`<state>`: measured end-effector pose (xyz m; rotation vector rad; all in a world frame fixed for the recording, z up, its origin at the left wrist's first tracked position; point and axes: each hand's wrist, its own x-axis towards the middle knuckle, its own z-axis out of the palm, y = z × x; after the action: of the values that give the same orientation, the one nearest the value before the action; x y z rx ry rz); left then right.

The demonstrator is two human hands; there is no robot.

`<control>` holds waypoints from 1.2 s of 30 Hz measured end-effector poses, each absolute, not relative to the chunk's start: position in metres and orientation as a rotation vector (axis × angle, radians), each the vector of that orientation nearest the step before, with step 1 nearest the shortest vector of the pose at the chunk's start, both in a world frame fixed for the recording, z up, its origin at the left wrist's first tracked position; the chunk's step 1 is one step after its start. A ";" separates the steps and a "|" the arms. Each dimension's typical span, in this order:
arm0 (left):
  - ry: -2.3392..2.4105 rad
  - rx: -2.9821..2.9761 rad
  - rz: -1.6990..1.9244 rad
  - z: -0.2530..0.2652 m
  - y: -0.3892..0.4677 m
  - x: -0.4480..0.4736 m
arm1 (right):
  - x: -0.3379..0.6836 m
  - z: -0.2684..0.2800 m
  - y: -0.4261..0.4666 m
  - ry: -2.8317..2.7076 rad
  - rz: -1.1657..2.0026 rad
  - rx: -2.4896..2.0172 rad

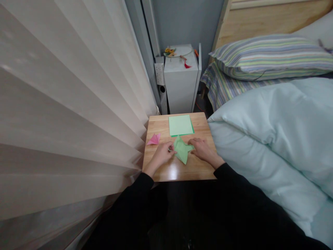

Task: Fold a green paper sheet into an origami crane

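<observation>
Between my hands is a green origami piece (182, 150), with points sticking out toward the left, right, far and near sides. My left hand (166, 151) pinches its left point between thumb and fingers. On the other side my right hand (199, 147) has its fingers closed on the right point. Just beyond lies a stack of green square paper (180, 125), lighter on top with a darker green edge showing. A small pink folded paper piece (154, 139) rests to the left, apart from my left hand. All of these are on a small wooden table (162, 173).
Behind the table stands a white cabinet (180, 83) with small ornaments and a red tassel (187, 65) on top. A pale curtain (104, 114) hangs close on the left. The bed with a light blue quilt (273, 114) and striped pillow (270, 57) borders the right.
</observation>
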<state>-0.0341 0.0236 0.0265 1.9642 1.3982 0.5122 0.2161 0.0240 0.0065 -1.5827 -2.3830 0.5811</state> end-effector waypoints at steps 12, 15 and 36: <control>1.347 2.199 0.388 0.013 0.026 -0.032 | 0.193 0.007 0.021 -2.463 0.602 -1.481; 1.347 2.237 0.404 0.012 0.024 -0.028 | 0.188 0.007 0.020 -2.445 0.607 -1.495; 1.386 2.284 0.504 0.017 0.017 -0.009 | 0.178 0.016 0.022 -2.371 0.607 -1.426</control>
<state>-0.0093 0.0172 0.0170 2.2843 1.3865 0.5038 0.1782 0.0220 0.0158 -1.4260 -2.3709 0.6067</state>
